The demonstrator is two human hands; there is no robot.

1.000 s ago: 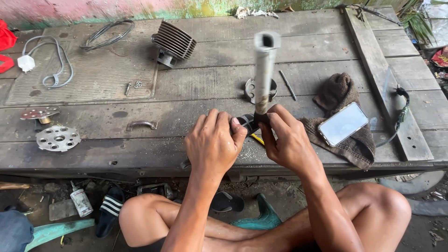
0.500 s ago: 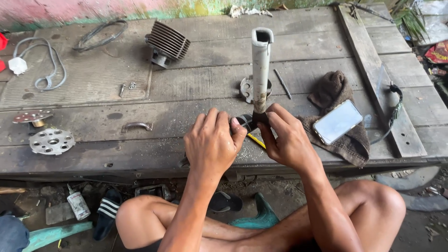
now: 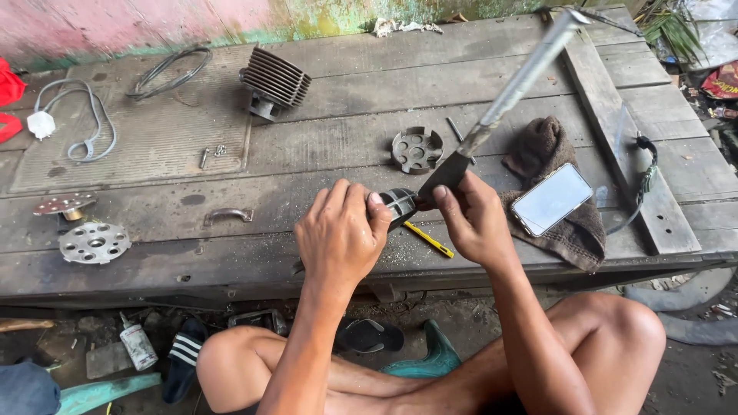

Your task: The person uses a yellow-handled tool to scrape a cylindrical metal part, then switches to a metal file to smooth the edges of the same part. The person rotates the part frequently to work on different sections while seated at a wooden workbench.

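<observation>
Weathered grey-brown worktop [image 3: 346, 100]; silver-grey tube [image 3: 523, 81]; brown rag [image 3: 573, 230]; yellow-handled tool [image 3: 430, 240]; finned dull grey cylinder [image 3: 274, 81]; black sandal [image 3: 184, 353] with white stripes

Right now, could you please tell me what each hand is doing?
Left hand: closed around a small dark round part.
Right hand: closed on the tilted long metal tube.

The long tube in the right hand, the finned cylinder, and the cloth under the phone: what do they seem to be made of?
Long tube: probably metal, dull grey with a slight sheen.
Finned cylinder: likely cast metal, matte grey, with thin parallel fins.
Cloth: woven or knitted fabric, brown, soft folds, looks dirty.
</observation>
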